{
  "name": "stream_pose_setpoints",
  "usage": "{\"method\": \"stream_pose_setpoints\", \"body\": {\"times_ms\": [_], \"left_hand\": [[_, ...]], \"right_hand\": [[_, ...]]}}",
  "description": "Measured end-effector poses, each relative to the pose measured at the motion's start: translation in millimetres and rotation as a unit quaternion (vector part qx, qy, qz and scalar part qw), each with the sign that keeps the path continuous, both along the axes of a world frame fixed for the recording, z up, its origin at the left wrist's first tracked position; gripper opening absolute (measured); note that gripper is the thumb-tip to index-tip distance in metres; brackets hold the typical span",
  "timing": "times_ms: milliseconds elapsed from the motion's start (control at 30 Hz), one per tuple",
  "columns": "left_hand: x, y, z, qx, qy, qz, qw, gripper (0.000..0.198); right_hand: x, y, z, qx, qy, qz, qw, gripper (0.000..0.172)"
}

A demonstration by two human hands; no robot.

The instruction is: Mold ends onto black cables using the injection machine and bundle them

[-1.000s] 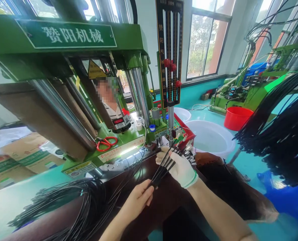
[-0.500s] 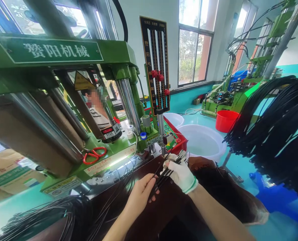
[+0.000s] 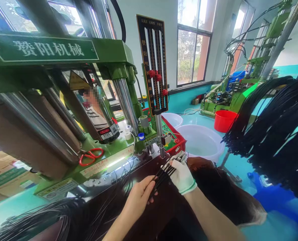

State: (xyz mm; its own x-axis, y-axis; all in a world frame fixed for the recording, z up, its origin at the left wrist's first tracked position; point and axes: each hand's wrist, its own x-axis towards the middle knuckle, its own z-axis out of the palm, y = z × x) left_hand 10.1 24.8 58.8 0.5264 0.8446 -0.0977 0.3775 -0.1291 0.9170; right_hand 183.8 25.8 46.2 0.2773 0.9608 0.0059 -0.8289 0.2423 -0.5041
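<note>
My left hand [image 3: 139,197], bare, pinches a small bundle of black cables [image 3: 164,175] low in the middle of the view. My right hand [image 3: 182,176], in a white glove with a green cuff stripe, grips the same bundle further along. Metal-tipped cable ends [image 3: 177,156] fan out beyond the gloved fingers, towards the machine. More thin black cable runs from the bundle's side over a dark work surface [image 3: 149,214]. A large coil of black cable [image 3: 38,217] lies at the lower left, some way from my left hand.
A green vertical moulding machine [image 3: 63,50] fills the left, with red scissors [image 3: 91,156] on its bed. A co-worker [image 3: 95,113] stands behind it. Hanging black cables [image 3: 272,124] crowd the right. A white water basin [image 3: 199,140], red bucket [image 3: 224,120] and another machine [image 3: 229,100] stand beyond.
The view has swung, shifting the machine left and levelling the scene. Both hands stay on the bundle, which now lies more gathered, with the metal ends drawn closer together.
</note>
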Motion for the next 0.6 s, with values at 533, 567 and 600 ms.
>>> {"method": "stream_pose_setpoints", "body": {"times_ms": [533, 567, 600], "left_hand": [[-9.2, -36.3, -19.3, -0.242, -0.044, -0.129, 0.961, 0.028], [-8.4, -44.8, -23.4, -0.279, -0.072, -0.153, 0.945, 0.026], [-5.9, -52.6, -28.3, -0.310, -0.119, -0.162, 0.929, 0.030]], "right_hand": [[8.5, -19.8, 1.5, 0.145, -0.233, 0.253, 0.928, 0.025], [4.9, -25.1, -0.2, 0.163, -0.268, 0.295, 0.903, 0.027], [0.6, -30.1, -3.2, 0.172, -0.293, 0.341, 0.877, 0.028]]}}
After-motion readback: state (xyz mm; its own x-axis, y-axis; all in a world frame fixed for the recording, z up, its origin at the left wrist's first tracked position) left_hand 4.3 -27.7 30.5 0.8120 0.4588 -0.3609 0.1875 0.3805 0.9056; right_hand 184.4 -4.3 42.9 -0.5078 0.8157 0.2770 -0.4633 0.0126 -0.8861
